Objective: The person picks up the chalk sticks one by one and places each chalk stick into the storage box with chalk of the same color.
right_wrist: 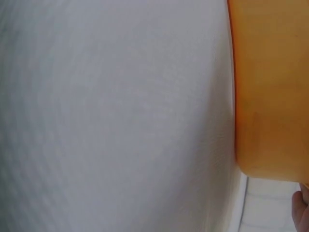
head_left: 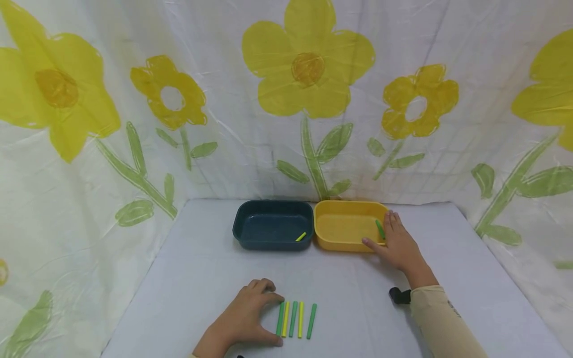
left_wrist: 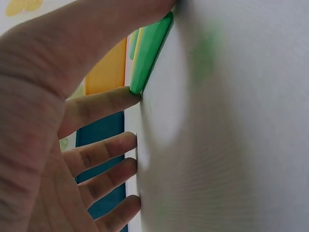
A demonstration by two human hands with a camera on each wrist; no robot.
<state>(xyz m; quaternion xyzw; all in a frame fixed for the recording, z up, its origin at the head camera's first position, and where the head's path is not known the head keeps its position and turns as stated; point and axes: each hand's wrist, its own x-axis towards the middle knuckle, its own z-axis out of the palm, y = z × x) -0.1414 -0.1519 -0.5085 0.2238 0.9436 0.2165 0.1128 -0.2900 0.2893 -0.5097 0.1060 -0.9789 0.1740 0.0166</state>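
In the head view, a short row of green and yellow sticks lies on the white table. My left hand (head_left: 246,313) spans the leftmost green stick (head_left: 280,319), thumb at its near end and index finger at its far end. The left wrist view shows this green stick (left_wrist: 151,53) between those two fingertips, the other fingers spread against the cloth. My right hand (head_left: 401,248) rests with straight fingers on the right side of the yellow bin (head_left: 344,245), thumb over its front rim. Inside, close to that hand, leans a green stick (head_left: 380,229).
A dark teal bin (head_left: 273,245) stands against the yellow one's left side, with a yellow stick (head_left: 301,236) in its front right corner. A flowered curtain (head_left: 224,164) hangs behind the table. Beside the right wrist is a small black object (head_left: 398,296).
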